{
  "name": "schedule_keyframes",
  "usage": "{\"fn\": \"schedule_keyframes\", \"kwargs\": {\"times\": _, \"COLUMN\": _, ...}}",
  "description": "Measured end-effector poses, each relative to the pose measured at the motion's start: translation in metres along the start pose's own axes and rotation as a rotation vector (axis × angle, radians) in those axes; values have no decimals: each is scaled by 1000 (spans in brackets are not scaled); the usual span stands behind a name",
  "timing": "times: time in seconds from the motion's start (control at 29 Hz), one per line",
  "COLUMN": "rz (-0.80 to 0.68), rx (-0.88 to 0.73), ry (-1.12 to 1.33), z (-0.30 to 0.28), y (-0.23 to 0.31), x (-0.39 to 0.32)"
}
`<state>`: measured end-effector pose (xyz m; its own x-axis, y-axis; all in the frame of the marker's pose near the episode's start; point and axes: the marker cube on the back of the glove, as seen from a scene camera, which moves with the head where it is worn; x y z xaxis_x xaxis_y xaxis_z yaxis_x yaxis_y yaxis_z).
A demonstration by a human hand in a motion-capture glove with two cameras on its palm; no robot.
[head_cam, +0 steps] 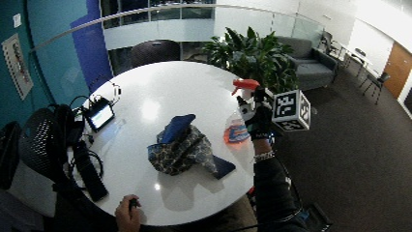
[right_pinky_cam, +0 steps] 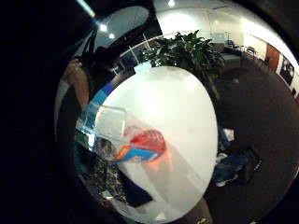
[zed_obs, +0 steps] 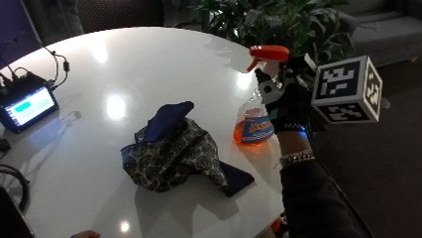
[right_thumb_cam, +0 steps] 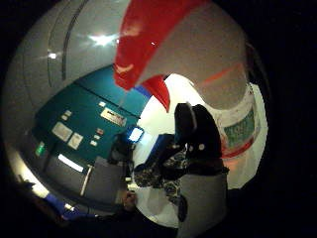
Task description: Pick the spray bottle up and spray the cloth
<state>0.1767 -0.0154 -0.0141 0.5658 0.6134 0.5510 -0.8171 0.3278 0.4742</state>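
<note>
- The spray bottle (zed_obs: 258, 116) is clear with an orange-red trigger head and a little orange liquid at the bottom. It stands upright near the edge of the round white surface (zed_obs: 131, 64), either resting on it or lifted just clear; you cannot tell which.
- Your gloved right hand (zed_obs: 285, 101) is wrapped around the bottle's neck, fingers curled around it just under the trigger head. That grip probably puts a finger within reach of the trigger.
- The nozzle points toward the middle of the surface, roughly over the cloth.
- The cloth (zed_obs: 177, 151) lies crumpled in a heap just beside the bottle, patterned with a plain dark blue part. Nothing sits between bottle and cloth, so the spray path looks open.
- A small lit screen (zed_obs: 27, 106) with cables rests at the far side of the surface, well apart from the cloth. A wide spray could reach it, so aim low.
- A leafy plant (zed_obs: 277, 22) stands beyond the surface, behind your hand.
</note>
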Motion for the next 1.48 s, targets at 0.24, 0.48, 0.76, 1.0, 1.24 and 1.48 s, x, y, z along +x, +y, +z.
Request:
{"fn": "schedule_keyframes", "kwargs": {"times": 0.24, "rz": 81, "rx": 65, "ry": -185, "z": 13, "y": -11, "x": -5}}
{"fn": "schedule_keyframes", "kwargs": {"times": 0.48, "rz": 30, "rx": 217, "ry": -280, "z": 24, "y": -25, "x": -10}}
{"fn": "schedule_keyframes", "kwargs": {"times": 0.76, "rz": -82, "rx": 404, "ry": -174, "z": 17, "y": -31, "x": -14}}
{"fn": "schedule_keyframes", "kwargs": {"times": 1.0, "rz": -114, "rx": 395, "ry": -171, "z": 10, "y": -29, "x": -12}}
{"fn": "schedule_keyframes", "kwargs": {"times": 1.24, "rz": -235, "rx": 371, "ry": -58, "z": -15, "y": -47, "x": -31}}
{"fn": "schedule_keyframes", "kwargs": {"times": 1.48, "rz": -542, "rx": 292, "ry": 228, "z": -30, "y": -63, "x": -68}}
